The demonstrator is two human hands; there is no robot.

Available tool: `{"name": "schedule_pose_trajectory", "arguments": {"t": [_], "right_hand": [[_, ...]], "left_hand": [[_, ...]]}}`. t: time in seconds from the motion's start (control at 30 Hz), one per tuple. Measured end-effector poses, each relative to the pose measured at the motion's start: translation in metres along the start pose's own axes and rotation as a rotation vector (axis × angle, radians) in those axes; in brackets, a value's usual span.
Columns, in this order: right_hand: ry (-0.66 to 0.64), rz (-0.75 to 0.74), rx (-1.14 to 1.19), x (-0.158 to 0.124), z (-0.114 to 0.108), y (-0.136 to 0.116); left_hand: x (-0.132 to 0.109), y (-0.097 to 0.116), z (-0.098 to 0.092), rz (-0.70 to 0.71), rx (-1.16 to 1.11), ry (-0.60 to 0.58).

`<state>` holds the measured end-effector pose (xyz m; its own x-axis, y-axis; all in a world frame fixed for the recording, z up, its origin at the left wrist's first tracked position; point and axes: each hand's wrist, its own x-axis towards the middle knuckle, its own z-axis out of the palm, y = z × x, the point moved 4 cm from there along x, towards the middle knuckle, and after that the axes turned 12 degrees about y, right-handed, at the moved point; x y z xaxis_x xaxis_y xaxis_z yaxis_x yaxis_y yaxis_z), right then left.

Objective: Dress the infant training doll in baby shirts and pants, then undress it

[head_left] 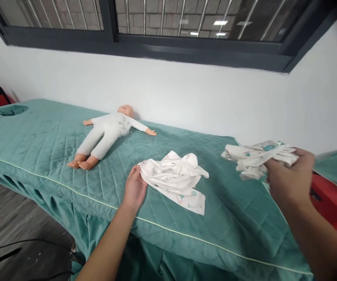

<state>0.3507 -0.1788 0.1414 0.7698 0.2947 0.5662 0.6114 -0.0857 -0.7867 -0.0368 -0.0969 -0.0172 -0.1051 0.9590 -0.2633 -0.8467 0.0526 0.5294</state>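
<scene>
Crumpled white cloth with small green prints [182, 179] lies on the green quilted bed cover [215, 230]. My left hand [135, 187] pinches its left edge; it looks like a piece of baby clothing. Off to the right, my right hand [293, 177] grips a second bunched white printed cloth [259, 156], raised above the bed's right end. A baby doll [109, 127] in a white body suit lies on its back farther left, arms spread, feet toward the front edge. Neither hand touches the doll.
Behind the bed rises a white wall [186, 89] with a dark-framed barred window [197, 48] above. A face hole [12, 110] opens at the bed's left end. Something red [332, 203] stands by the right end. Black cables [24, 242] run over the floor at lower left.
</scene>
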Motion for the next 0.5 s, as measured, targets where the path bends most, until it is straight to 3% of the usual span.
{"name": "schedule_pose_trajectory", "arguments": {"t": [0.07,0.13,0.2,0.27,0.4,0.5], "right_hand": [[0.044,-0.142,-0.12,0.013,-0.029,0.006],[-0.003,-0.301,-0.244,0.015,-0.046,0.023],[-0.205,-0.42,-0.357,0.004,-0.047,0.053],[-0.554,-0.422,-0.481,-0.017,-0.037,0.091],[-0.558,-0.397,-0.737,-0.039,-0.031,0.134],[-0.56,-0.418,-0.613,-0.035,-0.028,0.135]], "left_hand": [[0.0,-0.001,0.0,0.017,0.021,0.001],[0.0,-0.001,-0.001,0.031,0.043,0.009],[0.001,-0.002,-0.002,0.037,0.063,0.014],[0.001,-0.003,-0.003,0.036,0.071,0.021],[0.0,-0.003,-0.003,0.032,0.081,0.035],[-0.002,-0.002,0.001,0.031,0.126,0.034]]}}
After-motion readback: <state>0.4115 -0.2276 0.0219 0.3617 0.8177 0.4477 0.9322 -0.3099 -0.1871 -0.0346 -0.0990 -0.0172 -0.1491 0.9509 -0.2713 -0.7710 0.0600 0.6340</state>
